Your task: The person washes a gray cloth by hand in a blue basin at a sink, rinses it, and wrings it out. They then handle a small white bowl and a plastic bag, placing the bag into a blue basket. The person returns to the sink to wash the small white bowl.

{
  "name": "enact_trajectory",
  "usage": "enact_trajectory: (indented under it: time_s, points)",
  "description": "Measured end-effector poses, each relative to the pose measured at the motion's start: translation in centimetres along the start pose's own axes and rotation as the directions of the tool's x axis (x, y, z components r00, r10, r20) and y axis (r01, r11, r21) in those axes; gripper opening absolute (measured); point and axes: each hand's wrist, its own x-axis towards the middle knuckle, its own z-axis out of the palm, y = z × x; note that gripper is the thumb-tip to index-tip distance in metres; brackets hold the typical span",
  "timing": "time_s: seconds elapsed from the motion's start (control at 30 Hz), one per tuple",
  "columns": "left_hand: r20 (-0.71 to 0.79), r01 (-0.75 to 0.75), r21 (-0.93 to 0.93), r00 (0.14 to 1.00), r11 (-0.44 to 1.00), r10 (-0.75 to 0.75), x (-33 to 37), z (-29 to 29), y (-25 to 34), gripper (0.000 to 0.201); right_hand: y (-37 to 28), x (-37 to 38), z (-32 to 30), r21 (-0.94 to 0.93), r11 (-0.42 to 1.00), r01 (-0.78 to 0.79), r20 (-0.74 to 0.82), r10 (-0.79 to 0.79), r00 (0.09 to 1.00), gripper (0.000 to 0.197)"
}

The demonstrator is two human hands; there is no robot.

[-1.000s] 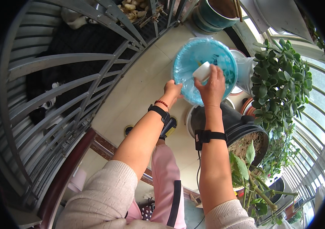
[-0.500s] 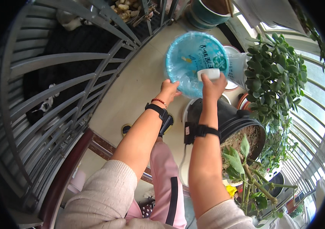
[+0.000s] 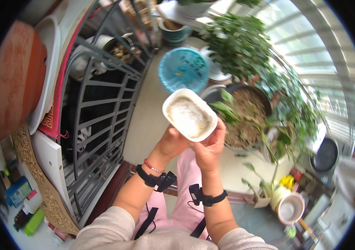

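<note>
Both hands hold up a white rounded-rectangular container [image 3: 189, 114] with pale residue inside, close to the camera. My left hand [image 3: 170, 143] grips its lower left edge and my right hand [image 3: 209, 146] grips its lower right edge. Each wrist wears a black strap, and the left wrist also has a red bead bracelet. On the floor beyond the container sits a blue plastic basin [image 3: 183, 68], untouched by either hand.
A grey metal gate [image 3: 102, 108] stands at the left. Leafy potted plants [image 3: 248, 54] and a soil-filled dark pot [image 3: 248, 116] crowd the right. A teal pot [image 3: 173, 31] stands beyond the basin. A small white pot [image 3: 291, 208] sits at lower right.
The white container has come up out of the blue basin toward the camera, now held in both hands. The view has swung left and back from the basin.
</note>
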Motion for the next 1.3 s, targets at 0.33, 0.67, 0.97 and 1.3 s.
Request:
enact_trajectory:
  time_s: [0.33, 0.67, 0.97, 1.3]
  points:
    - [0.23, 0.267, 0.208, 0.922, 0.941, -0.312, -11.5, 17.9, -7.6, 0.114, -26.0, -19.7, -12.8, -0.609, 0.781, 0.139, 0.042, -0.143, 0.989, 0.043]
    - [0.016, 0.754, 0.415, 0.554, 0.509, -0.833, -14.5, 31.2, -28.8, 0.092, -40.1, -40.1, -34.8, -0.654, 0.7, -0.288, -0.668, -0.355, 0.654, 0.022]
    - [0.202, 0.42, 0.76, 0.573, 0.496, -0.795, -14.5, 49.4, -52.5, 0.082, -52.7, -49.4, -52.0, -0.573, 0.78, -0.252, -0.783, -0.43, 0.449, 0.02]
    - [0.317, 0.593, 0.573, 0.476, 0.565, -0.821, -3.1, 63.2, -75.5, 0.079, -64.9, -50.9, -70.5, -0.585, 0.741, -0.331, -0.785, -0.412, 0.463, 0.023]
